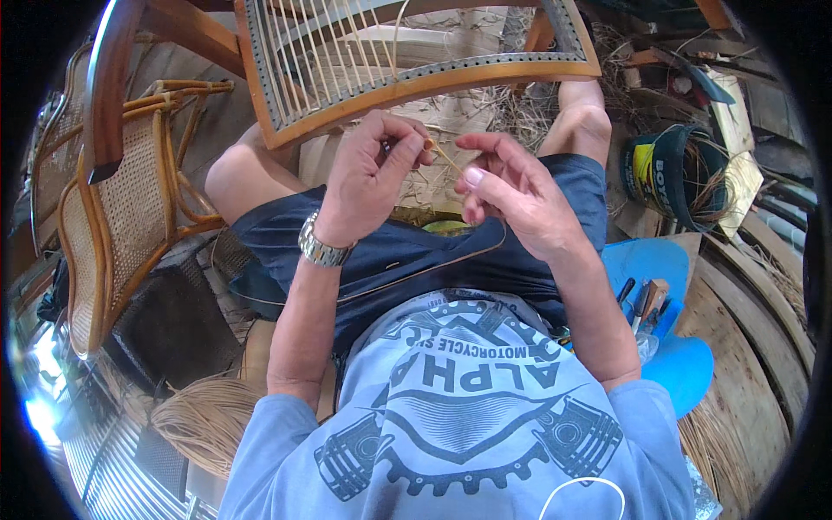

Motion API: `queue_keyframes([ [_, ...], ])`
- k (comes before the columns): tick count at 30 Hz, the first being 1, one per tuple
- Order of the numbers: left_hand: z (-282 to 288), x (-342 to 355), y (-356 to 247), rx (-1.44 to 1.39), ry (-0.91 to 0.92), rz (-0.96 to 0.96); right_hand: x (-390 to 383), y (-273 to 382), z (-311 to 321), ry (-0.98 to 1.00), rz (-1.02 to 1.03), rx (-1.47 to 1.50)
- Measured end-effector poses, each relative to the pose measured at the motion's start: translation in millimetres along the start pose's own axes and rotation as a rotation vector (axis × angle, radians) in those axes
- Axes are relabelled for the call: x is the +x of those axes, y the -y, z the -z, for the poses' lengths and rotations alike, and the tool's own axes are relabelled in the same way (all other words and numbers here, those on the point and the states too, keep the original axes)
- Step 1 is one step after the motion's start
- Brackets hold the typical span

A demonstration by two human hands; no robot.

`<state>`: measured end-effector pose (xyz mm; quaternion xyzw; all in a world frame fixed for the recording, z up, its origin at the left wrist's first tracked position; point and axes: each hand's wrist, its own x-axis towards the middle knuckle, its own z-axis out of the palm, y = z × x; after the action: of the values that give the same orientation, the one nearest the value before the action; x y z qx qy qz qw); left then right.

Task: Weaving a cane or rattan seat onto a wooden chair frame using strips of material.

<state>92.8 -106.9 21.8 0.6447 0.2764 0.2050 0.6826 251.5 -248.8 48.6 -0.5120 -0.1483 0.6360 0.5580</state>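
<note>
My left hand (pixel 374 169) and my right hand (pixel 517 192) are raised over my lap, close to each other. A thin, pale cane strand (pixel 447 159) stretches between their fingertips. My left thumb and forefinger pinch one end, where a small orange-brown curl shows. The right thumb presses the strand against the fingers, the forefinger lifted away. A longer length of strand trails below my right hand and crosses my shorts to the left. Just beyond the hands is a wooden seat frame (pixel 503 72) edged with small holes; several cane strands (pixel 351 43) run across its opening.
A chair with woven cane panels (pixel 130 182) stands at the left. A bundle of cane (pixel 204 420) lies at the lower left. On the right are a dark bucket (pixel 680 173) with strands in it and a blue plastic holder (pixel 685 373) with hand tools. Fibre scraps litter the floor beyond.
</note>
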Motion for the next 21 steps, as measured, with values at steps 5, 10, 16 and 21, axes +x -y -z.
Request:
queue_keyframes([
  [5,-7.5,-2.5,-0.8,0.152,0.004,0.053,19.5,-7.7,-7.9,-0.175,0.274,-0.482],
  [10,-8.6,-8.5,-5.3,0.025,-0.045,0.234,21.9,-15.0,-12.1,-0.204,0.491,-0.723],
  [16,-10.2,-11.7,-9.2,-0.092,-0.033,0.339,21.9,-25.2,-12.8,-0.222,0.546,-0.623],
  [21,-13.8,-14.0,-7.3,0.04,-0.035,0.299,19.1,-31.8,-7.8,-0.303,0.419,-0.615],
])
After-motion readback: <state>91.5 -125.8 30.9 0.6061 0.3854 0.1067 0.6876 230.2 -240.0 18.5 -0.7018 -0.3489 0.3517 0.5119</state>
